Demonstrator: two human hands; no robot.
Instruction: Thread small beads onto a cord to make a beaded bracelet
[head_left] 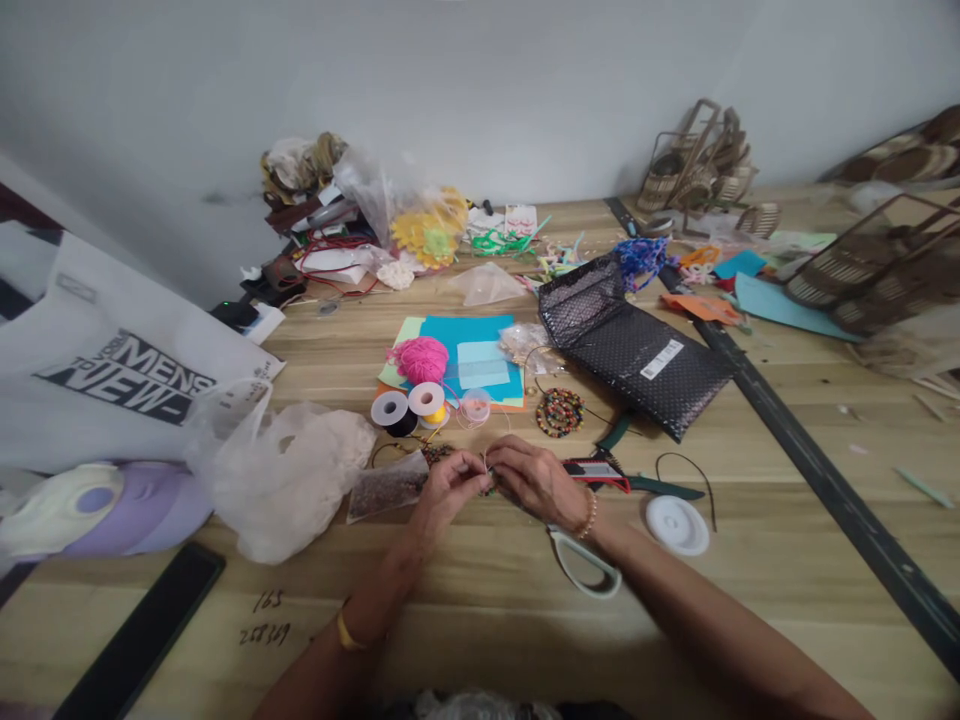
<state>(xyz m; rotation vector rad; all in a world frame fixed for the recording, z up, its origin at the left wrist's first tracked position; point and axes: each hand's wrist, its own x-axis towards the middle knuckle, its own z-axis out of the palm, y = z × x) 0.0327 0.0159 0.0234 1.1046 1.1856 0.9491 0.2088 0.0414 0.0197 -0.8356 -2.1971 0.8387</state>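
Note:
My left hand (448,488) and my right hand (534,480) meet over the wooden table (480,620), fingers pinched together on a small beaded piece (489,487) held between them. A thin thread runs up from it toward the spools. Just beyond lie a clear bag of dark beads (388,490), a black spool (391,410), a white and yellow spool (427,402), a small clear reel (475,404) and a round multicoloured beaded disc (559,412). White-handled scissors (583,566) lie under my right wrist.
A pink yarn ball (420,358) rests on blue and green paper sheets (465,350). A black mailer bag (630,345), a white lid (677,524), a clear plastic bag (281,470), a white tote (112,370), a black strip (139,640) and woven baskets (862,270) surround the spot.

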